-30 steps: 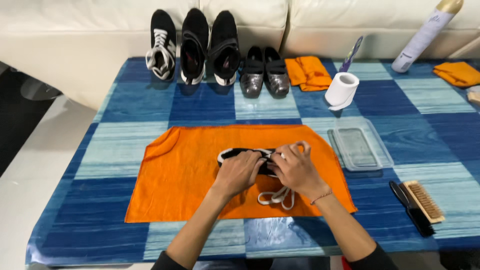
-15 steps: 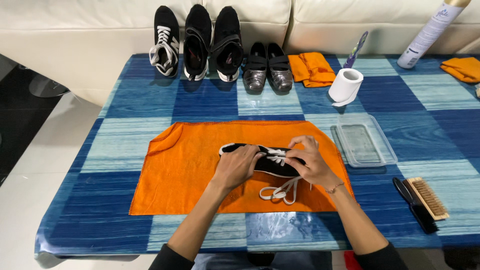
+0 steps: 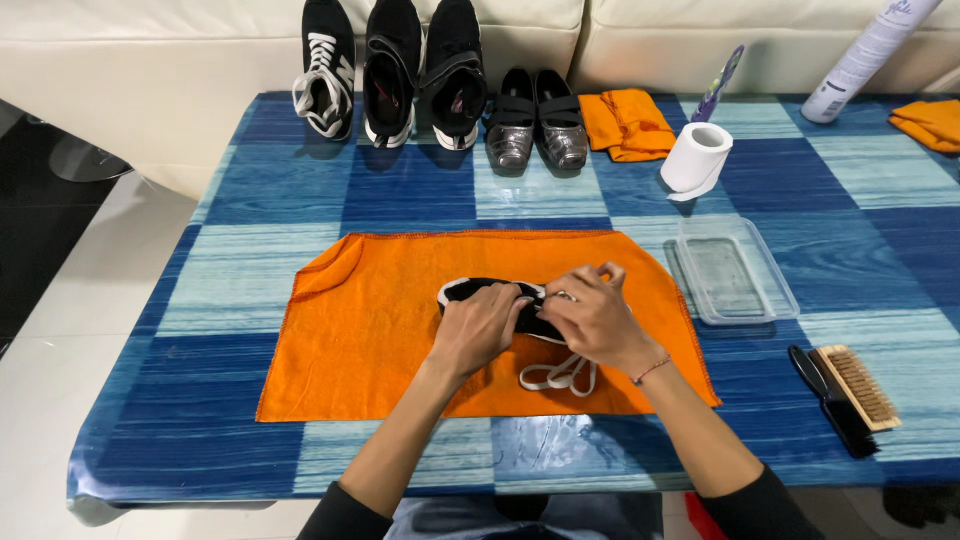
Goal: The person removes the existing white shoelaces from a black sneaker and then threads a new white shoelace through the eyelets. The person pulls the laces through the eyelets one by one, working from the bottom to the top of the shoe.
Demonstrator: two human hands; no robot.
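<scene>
Orange cloth [image 3: 380, 330] lies spread flat on a table [image 3: 250, 200] covered in blue checks, and a black sneaker [image 3: 470, 290] with a white edge lies on the middle of it. Both of the person's hands are on that sneaker. The left hand [image 3: 480, 328] is curled over the shoe's middle, fingers bent down and gripping it. The right hand [image 3: 597, 318] sits just beside it, touching the shoe's right part, with the fingers pinched narrow around the white lace [image 3: 560, 375]; the rest of the lace trails in loops onto the cloth below the hands. How much of the shoe lies under the hands cannot be told, since they cover most of it.

Along the far edge of the table stand three tall black sneakers [image 3: 395, 65] in a row, one with white laces, and next to them a pair of small dark shiny shoes [image 3: 537, 130] with straps. To the right of those lies a folded orange rag [image 3: 628, 123], then a roll of white paper [image 3: 697, 157] with a toothbrush [image 3: 719, 82] behind it. A pale spray can [image 3: 868, 55] leans at the far right corner, near another orange rag [image 3: 928, 122]. A clear plastic tray [image 3: 735, 272] rests just beside the right edge of the cloth. Nearer the person, on the right, lie a wooden brush [image 3: 862, 385] with pale bristles and a black brush [image 3: 828, 398] touching it.
</scene>
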